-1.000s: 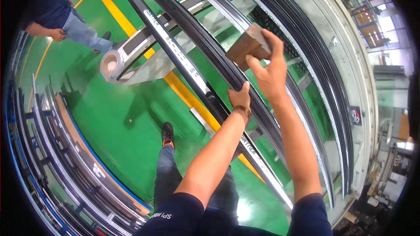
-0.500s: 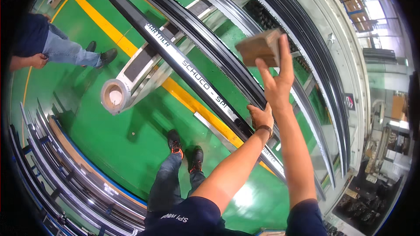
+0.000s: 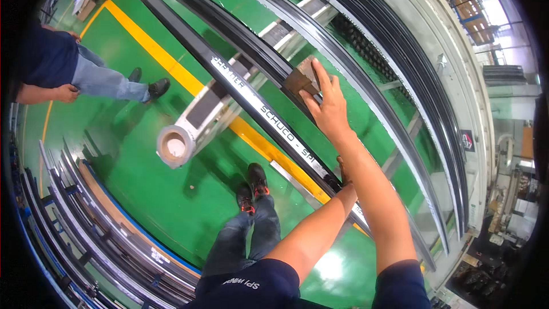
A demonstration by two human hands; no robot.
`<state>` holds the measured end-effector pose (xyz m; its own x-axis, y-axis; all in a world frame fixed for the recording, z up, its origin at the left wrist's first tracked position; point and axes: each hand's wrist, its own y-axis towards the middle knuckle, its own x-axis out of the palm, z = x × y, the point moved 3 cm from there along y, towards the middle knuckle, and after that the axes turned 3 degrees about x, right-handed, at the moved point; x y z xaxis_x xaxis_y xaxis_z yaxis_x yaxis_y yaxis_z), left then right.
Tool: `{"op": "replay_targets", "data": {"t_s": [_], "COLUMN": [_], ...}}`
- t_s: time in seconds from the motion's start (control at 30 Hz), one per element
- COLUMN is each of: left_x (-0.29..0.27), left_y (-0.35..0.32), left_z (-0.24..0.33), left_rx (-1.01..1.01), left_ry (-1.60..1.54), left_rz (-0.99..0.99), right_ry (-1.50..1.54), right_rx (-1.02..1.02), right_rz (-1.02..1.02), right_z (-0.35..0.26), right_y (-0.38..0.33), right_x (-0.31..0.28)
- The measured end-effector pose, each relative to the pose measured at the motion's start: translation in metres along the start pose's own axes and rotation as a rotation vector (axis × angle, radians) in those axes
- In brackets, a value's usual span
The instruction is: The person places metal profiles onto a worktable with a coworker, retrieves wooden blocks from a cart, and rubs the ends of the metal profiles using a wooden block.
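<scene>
Currently | right hand (image 3: 330, 115): grasping brown block (image 3: 301, 78) between thumb (image 3: 310, 104) and fingers (image 3: 323, 79) | left hand (image 3: 345, 178): mostly hidden, cannot tell grip

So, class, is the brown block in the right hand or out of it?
In: the right hand grips the brown block, its fingers and thumb set against the block's near end.

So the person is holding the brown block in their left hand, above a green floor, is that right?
The hand is wrong: the head view shows the brown block in the right hand. The floor is green, as you say.
</scene>
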<state>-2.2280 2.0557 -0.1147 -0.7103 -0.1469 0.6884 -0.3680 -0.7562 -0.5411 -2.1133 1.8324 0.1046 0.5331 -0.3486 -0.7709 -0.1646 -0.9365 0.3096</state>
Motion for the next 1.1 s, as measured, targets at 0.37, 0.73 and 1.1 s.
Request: {"op": "replay_targets", "data": {"t_s": [0.37,0.73,1.1], "left_x": [-0.048,-0.022,-0.015], "left_y": [0.076,0.079,0.078], "left_z": [0.168,0.340,0.344], "left_rx": [0.204,0.223,0.083], "left_ry": [-0.339,0.303,0.441], "left_rz": [0.007,0.582,0.621], "right_ry": [-0.012,0.385,0.143], "right_rx": [0.160,-0.023,-0.063], "right_rz": [-0.179,0.004,-0.129], "right_z": [0.005,-0.054,-0.078], "right_y": [0.044,0.164,0.217], "right_x": [0.010,0.009,0.060]}}
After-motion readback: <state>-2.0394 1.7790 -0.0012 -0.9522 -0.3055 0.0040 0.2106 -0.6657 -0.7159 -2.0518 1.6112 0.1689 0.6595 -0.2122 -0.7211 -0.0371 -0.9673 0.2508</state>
